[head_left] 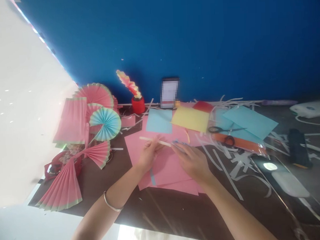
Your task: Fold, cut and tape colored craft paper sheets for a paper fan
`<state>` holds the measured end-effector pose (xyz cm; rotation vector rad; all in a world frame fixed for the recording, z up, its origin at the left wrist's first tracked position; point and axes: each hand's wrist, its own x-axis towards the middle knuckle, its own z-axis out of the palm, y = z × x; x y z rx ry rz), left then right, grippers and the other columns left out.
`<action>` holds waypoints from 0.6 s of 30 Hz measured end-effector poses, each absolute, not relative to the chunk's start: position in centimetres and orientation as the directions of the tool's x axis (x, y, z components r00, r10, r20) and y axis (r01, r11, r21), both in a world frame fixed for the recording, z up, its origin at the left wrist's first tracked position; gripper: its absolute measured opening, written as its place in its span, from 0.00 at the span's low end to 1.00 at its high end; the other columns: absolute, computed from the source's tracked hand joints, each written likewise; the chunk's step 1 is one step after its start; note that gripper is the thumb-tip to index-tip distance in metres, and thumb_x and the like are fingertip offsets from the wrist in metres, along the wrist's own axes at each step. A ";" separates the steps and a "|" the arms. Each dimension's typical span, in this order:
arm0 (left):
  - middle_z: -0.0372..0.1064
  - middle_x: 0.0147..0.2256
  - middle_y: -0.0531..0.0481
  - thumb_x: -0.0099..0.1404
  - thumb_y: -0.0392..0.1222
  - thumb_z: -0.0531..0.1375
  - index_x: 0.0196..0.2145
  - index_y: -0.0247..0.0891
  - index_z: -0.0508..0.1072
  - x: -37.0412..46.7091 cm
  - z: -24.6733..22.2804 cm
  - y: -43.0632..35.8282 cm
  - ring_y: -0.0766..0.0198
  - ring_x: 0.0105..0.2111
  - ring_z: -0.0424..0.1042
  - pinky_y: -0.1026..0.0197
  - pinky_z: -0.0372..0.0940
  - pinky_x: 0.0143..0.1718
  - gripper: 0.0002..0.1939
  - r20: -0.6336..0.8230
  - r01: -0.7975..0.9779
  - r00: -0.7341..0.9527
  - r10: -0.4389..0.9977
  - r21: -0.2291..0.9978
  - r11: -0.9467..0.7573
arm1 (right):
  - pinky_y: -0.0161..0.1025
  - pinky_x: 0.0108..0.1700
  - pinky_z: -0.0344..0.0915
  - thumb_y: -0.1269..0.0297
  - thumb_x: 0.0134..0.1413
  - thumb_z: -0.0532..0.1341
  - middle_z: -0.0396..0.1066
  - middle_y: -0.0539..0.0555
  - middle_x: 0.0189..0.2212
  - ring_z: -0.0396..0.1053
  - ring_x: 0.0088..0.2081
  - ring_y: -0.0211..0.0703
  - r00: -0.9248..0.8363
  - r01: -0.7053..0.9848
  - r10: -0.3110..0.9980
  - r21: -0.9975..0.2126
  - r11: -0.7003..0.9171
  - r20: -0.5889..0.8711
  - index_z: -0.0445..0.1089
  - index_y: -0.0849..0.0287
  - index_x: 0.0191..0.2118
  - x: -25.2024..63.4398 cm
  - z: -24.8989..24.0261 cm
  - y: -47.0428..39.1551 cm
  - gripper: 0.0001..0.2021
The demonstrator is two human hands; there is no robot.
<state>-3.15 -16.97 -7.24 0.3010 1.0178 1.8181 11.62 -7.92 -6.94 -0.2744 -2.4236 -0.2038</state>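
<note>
A narrow pale strip (163, 143) runs slantwise between my hands, above pink paper sheets (164, 169). My left hand (148, 154) is closed in a pinch on it, and its free end pokes out to the left. At the right end, the fingers of my right hand (191, 161) close on the strip. Something small and blue (180, 142) shows by the right fingertips, too blurred to name. Whether the strip is paper or wood I cannot tell. A light blue sheet (159, 121) and a yellow sheet (190, 119) lie just beyond.
Pleated pink fans (61, 190) and a blue pleated rosette (105, 124) crowd the left side. Black scissors (225, 130) rest among paper scraps (242, 162) at right. A red pot (138, 105) and a framed screen (170, 93) stand near the blue wall. A phone (279, 179) lies at right.
</note>
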 end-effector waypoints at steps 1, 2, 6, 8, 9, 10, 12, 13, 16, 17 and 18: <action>0.75 0.39 0.42 0.53 0.50 0.64 0.38 0.34 0.76 -3.1 -7.2 -17.0 0.54 0.47 0.70 0.51 0.60 0.53 0.19 -0.215 -0.624 -0.467 0.857 0.767 -0.148 | 0.37 0.45 0.66 0.79 0.54 0.52 0.73 0.56 0.41 0.70 0.44 0.41 -0.738 0.258 0.153 0.066 0.964 0.657 0.68 0.58 0.49 11.6 -6.8 -8.0 0.19; 0.75 0.38 0.42 0.52 0.49 0.65 0.40 0.35 0.75 -3.0 -7.2 -17.0 0.54 0.47 0.70 0.50 0.60 0.53 0.19 -0.201 -0.602 -0.458 0.866 0.787 -0.136 | 0.37 0.44 0.66 0.79 0.54 0.52 0.74 0.56 0.40 0.71 0.43 0.40 -0.729 0.265 0.161 0.058 0.962 0.665 0.69 0.58 0.48 11.6 -6.7 -8.0 0.18; 0.76 0.34 0.45 0.49 0.41 0.68 0.44 0.36 0.73 -2.6 -7.1 -17.2 0.55 0.44 0.72 0.51 0.61 0.50 0.23 -0.186 -0.491 -0.444 0.876 0.869 -0.064 | 0.34 0.41 0.65 0.78 0.54 0.54 0.74 0.55 0.38 0.71 0.39 0.39 -0.698 0.283 0.184 0.030 0.959 0.692 0.70 0.58 0.45 11.4 -6.6 -8.2 0.15; 0.76 0.33 0.44 0.49 0.41 0.68 0.44 0.36 0.73 -2.6 -7.1 -17.2 0.55 0.40 0.73 0.52 0.63 0.47 0.22 -0.185 -0.465 -0.453 0.872 0.884 -0.054 | 0.33 0.40 0.65 0.77 0.54 0.54 0.74 0.54 0.37 0.71 0.38 0.38 -0.690 0.286 0.191 0.020 0.958 0.698 0.70 0.58 0.46 11.3 -6.7 -8.4 0.15; 0.76 0.33 0.44 0.49 0.41 0.67 0.43 0.36 0.73 -2.6 -7.1 -17.2 0.55 0.39 0.73 0.52 0.63 0.46 0.22 -0.180 -0.462 -0.463 0.868 0.884 -0.063 | 0.33 0.40 0.65 0.77 0.54 0.54 0.74 0.53 0.37 0.71 0.37 0.37 -0.687 0.286 0.194 0.015 0.958 0.700 0.70 0.57 0.46 11.3 -6.6 -8.5 0.15; 0.76 0.34 0.44 0.50 0.41 0.67 0.43 0.36 0.73 -2.6 -7.2 -17.2 0.56 0.39 0.73 0.53 0.63 0.46 0.22 -0.173 -0.463 -0.475 0.863 0.883 -0.078 | 0.33 0.40 0.64 0.77 0.54 0.54 0.74 0.53 0.37 0.71 0.37 0.36 -0.686 0.285 0.195 0.012 0.958 0.701 0.69 0.57 0.46 11.2 -6.6 -8.6 0.15; 0.75 0.35 0.44 0.50 0.41 0.67 0.44 0.36 0.72 -2.6 -7.2 -17.3 0.57 0.39 0.73 0.53 0.61 0.48 0.22 -0.162 -0.466 -0.487 0.859 0.879 -0.098 | 0.33 0.40 0.64 0.77 0.54 0.54 0.74 0.52 0.36 0.71 0.36 0.36 -0.685 0.281 0.191 0.013 0.960 0.703 0.70 0.58 0.45 11.2 -6.6 -8.8 0.15; 0.75 0.35 0.45 0.50 0.41 0.67 0.45 0.36 0.72 -2.6 -7.2 -17.3 0.57 0.40 0.73 0.53 0.60 0.49 0.23 -0.159 -0.466 -0.486 0.859 0.879 -0.101 | 0.33 0.40 0.64 0.78 0.54 0.54 0.74 0.52 0.36 0.71 0.36 0.36 -0.684 0.279 0.188 0.015 0.960 0.705 0.70 0.58 0.45 11.1 -6.5 -8.9 0.15; 0.75 0.35 0.45 0.52 0.41 0.66 0.48 0.35 0.70 -2.6 -7.2 -17.4 0.59 0.39 0.73 0.54 0.60 0.49 0.25 -0.168 -0.451 -0.489 0.856 0.889 -0.083 | 0.32 0.39 0.64 0.78 0.53 0.55 0.74 0.51 0.36 0.71 0.36 0.35 -0.676 0.272 0.185 0.009 0.962 0.713 0.70 0.58 0.44 11.0 -6.5 -9.1 0.15; 0.75 0.35 0.45 0.52 0.41 0.66 0.48 0.36 0.70 -2.5 -7.2 -17.5 0.59 0.39 0.73 0.54 0.60 0.48 0.25 -0.168 -0.434 -0.502 0.848 0.898 -0.078 | 0.32 0.39 0.64 0.77 0.54 0.55 0.75 0.51 0.36 0.71 0.36 0.35 -0.670 0.274 0.188 0.004 0.962 0.718 0.70 0.57 0.44 11.0 -6.5 -9.1 0.14; 0.75 0.34 0.46 0.53 0.41 0.65 0.49 0.36 0.69 -2.6 -7.2 -17.5 0.60 0.38 0.73 0.54 0.61 0.47 0.25 -0.164 -0.409 -0.518 0.840 0.909 -0.075 | 0.31 0.38 0.64 0.77 0.54 0.55 0.75 0.51 0.36 0.71 0.35 0.35 -0.661 0.278 0.194 -0.003 0.960 0.725 0.70 0.57 0.44 10.9 -6.5 -9.1 0.14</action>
